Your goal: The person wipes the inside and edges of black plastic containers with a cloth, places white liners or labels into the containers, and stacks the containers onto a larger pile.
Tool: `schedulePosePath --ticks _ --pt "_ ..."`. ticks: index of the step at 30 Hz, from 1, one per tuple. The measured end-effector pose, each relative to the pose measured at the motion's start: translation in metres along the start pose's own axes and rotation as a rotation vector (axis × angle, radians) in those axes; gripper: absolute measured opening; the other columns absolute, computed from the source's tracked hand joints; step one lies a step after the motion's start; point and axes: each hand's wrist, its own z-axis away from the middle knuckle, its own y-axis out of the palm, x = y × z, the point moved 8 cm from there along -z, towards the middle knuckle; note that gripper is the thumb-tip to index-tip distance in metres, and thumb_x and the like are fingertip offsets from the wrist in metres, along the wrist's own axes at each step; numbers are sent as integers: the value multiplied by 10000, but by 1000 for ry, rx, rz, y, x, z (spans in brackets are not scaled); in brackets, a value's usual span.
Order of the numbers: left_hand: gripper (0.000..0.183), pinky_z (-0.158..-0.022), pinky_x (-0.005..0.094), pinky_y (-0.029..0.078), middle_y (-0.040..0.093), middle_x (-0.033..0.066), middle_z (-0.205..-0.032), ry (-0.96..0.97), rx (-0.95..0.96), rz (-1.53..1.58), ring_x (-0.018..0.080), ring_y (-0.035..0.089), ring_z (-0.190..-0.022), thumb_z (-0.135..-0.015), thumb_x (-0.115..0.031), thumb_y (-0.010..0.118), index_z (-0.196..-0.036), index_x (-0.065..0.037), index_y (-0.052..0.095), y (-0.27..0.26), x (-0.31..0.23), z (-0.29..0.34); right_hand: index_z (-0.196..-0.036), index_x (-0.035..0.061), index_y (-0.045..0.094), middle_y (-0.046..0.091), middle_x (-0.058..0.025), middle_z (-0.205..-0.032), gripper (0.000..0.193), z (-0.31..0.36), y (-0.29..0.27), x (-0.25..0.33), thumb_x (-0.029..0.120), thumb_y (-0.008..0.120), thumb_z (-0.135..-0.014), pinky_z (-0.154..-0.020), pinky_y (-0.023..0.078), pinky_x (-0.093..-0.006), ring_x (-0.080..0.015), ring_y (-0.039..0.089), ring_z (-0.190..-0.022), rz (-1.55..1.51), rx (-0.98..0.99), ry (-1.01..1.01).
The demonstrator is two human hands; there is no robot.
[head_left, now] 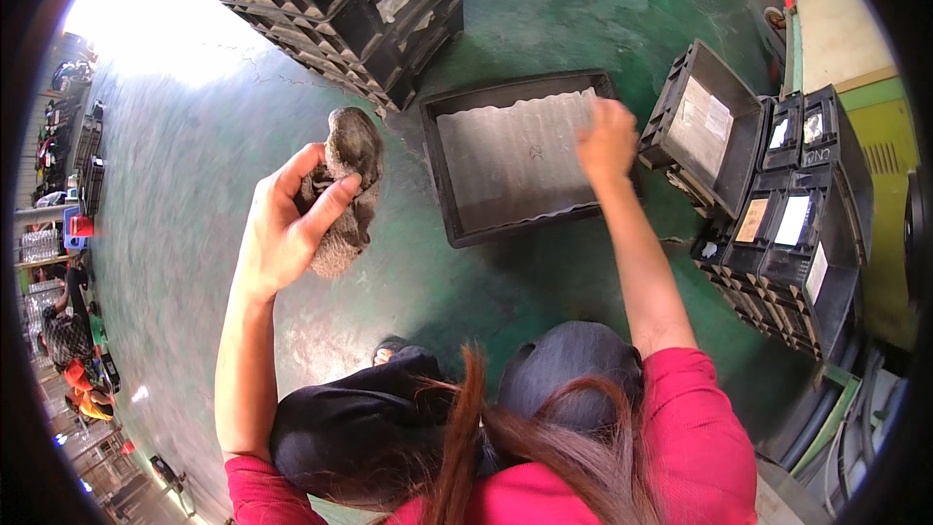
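Note:
My left hand (292,219) is raised at the left, thumb and fingers closed around a crumpled, grimy grey knit cloth (340,245), perhaps a work glove. A dark fold opens along its upper part. Right of it, a shallow black plastic crate (455,224) lies on the floor, lined with a wavy-edged greyish sheet (515,156) that bears a small dark mark near its middle. Over the crate's right end, my right hand (608,139) has its fingers curled in, close to the sheet's edge. Whatever those fingers hold, if anything, is hidden.
Stacked black crates (340,29) stand beyond the lined crate. Another open crate (705,126) tilts at the right, by more labelled black crates (787,233) and a yellow-green cabinet (884,175). My knees (573,369) are near. Far left, a person (73,331) is among shelves.

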Motion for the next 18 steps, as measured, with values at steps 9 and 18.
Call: schedulePosePath --ticks 9,18 --pt "236 -634 288 481 643 130 -737 135 -47 -139 131 605 -658 -831 -191 642 -937 13 590 -16 4 -14 -1160 -69 517 590 -259 -1120 710 58 45 -117 314 690 -588 -856 475 -409 -393 575 -1040 -224 605 403" --pt "404 -655 376 469 615 181 -695 154 -96 -164 272 622 -642 -805 -352 643 -1028 -20 590 -16 -36 -26 -1293 -57 402 511 -157 -1220 756 90 -78 -135 30 593 -566 -980 345 -312 -257 487 -1120 -1039 9 342"
